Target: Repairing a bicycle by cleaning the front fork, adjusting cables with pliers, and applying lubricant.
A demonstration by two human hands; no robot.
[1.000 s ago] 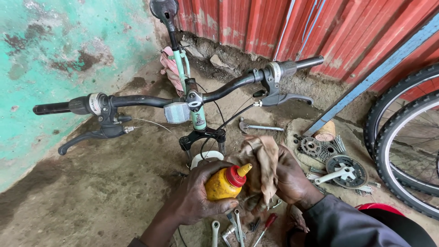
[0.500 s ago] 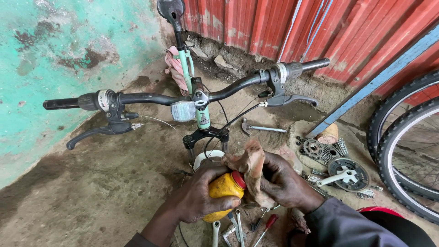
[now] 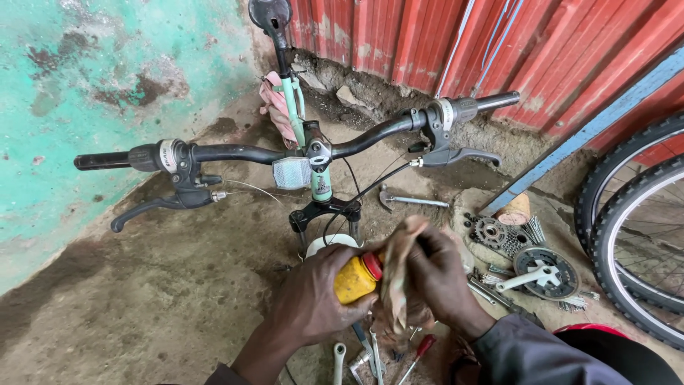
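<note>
Left hand [image 3: 313, 299] has its fingers wrapped around a small yellow bottle [image 3: 354, 279] with a red cap, low in the middle of the view. Right hand [image 3: 442, 278], at 3 o'clock from the bottle, pinches a dirty brown rag [image 3: 397, 274] right against the cap. Bike handlebar [image 3: 235, 152] sits at 12 o'clock, chainring [image 3: 548, 272] further off at 3.

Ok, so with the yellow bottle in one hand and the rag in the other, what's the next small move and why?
Probably tip the yellow bottle a little further toward the rag. The left hand grips the bottle with its red cap end right against the cloth, which the right hand bunches up beside it, so the cloth seems placed to catch the contents.
</note>
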